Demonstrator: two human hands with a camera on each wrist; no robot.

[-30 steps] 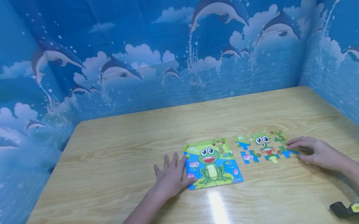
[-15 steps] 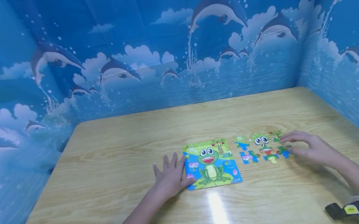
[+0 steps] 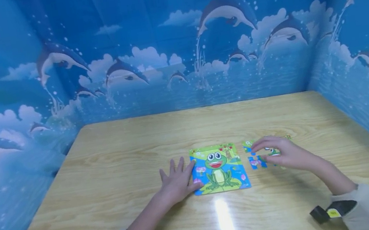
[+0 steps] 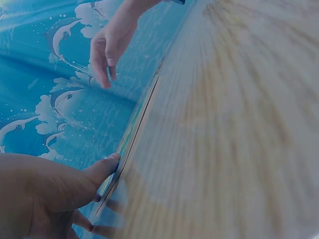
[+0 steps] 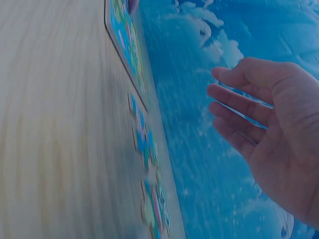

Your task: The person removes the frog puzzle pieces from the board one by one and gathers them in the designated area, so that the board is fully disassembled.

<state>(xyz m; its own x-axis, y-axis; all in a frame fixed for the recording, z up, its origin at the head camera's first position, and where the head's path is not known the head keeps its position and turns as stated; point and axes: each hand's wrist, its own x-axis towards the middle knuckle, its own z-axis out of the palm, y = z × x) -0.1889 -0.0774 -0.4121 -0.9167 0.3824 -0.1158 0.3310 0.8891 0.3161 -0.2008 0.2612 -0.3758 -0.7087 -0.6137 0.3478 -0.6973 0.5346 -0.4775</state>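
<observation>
A square frog jigsaw puzzle [image 3: 236, 171] lies flat on the table. My left hand [image 3: 175, 186] rests at its left edge, fingers spread, the thumb reaching onto the border. Right of the puzzle, several loose jigsaw pieces [image 3: 255, 163] with frog and flower parts lie in two rows. Over them hovers my right hand [image 3: 290, 156], hiding most of the middle and right ones in the head view. In the right wrist view its fingers [image 5: 239, 104] are loosely bent with nothing between them, and the loose pieces [image 5: 142, 132] lie below on the table.
The wooden table [image 3: 130, 139] is enclosed at the back and sides by blue dolphin-printed curtains [image 3: 160, 54]. A bright light reflection [image 3: 226, 221] crosses the tabletop in front of the puzzle. Black straps with small devices [image 3: 334, 212] sit at the wrists.
My right hand has moved left, from the right end of the loose pieces to over their middle and left part. The left hand stays at the puzzle's edge.
</observation>
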